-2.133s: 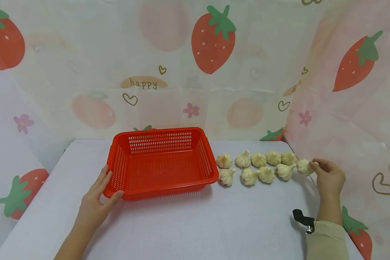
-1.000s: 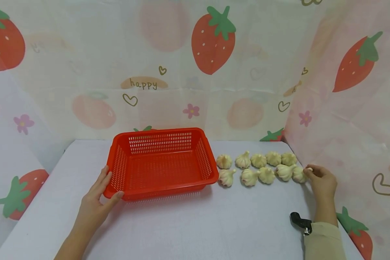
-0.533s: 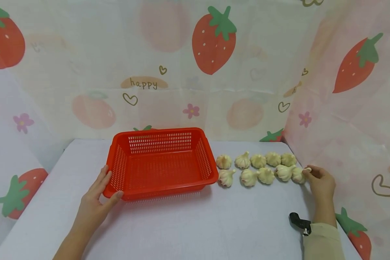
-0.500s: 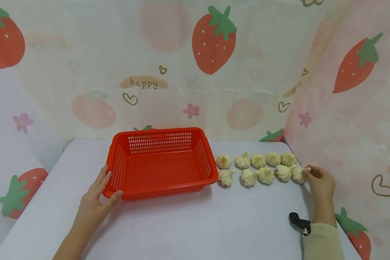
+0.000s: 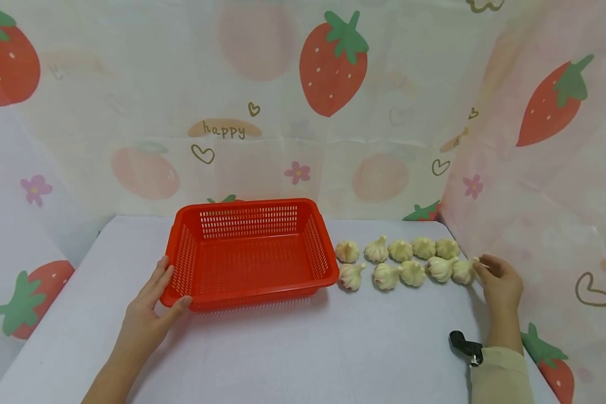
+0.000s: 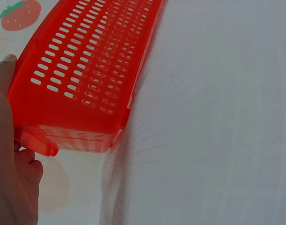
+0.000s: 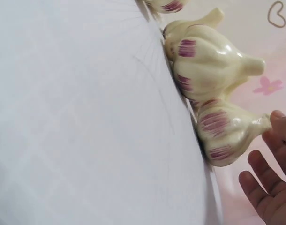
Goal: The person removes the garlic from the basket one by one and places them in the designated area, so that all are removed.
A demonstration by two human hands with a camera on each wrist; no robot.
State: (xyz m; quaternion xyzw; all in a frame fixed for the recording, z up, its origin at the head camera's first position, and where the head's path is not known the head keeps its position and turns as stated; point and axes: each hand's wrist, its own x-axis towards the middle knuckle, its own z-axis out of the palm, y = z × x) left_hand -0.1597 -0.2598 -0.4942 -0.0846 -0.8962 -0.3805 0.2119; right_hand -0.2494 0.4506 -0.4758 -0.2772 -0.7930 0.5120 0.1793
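Note:
My left hand (image 5: 143,314) holds the near left corner of a red slotted plastic basket (image 5: 257,292), its thumb near the front rim. In the left wrist view, curled fingertips (image 6: 33,164) show below the basket's rim. Far to the right, my right hand (image 5: 502,286) pinches the stem of a garlic bulb (image 5: 463,272) between thumb and forefinger. That bulb, cream with purple streaks, sits at the right end of the front row, right beside another garlic bulb (image 5: 440,269). In the right wrist view the other fingers (image 7: 260,166) of this hand are spread away from the bulb.
Several more garlic bulbs (image 5: 376,249) lie in two rows between the basket and my right hand. A white cloth (image 5: 293,353) covers the table. Strawberry-print sheets (image 5: 333,157) rise behind and on both sides. A black wrist mount (image 5: 466,343) juts from the right sleeve.
My right hand has brought the pinched garlic bulb left and down against its neighbour. Lately the bulb's stem has tipped more upright. The left hand and basket have stayed put.

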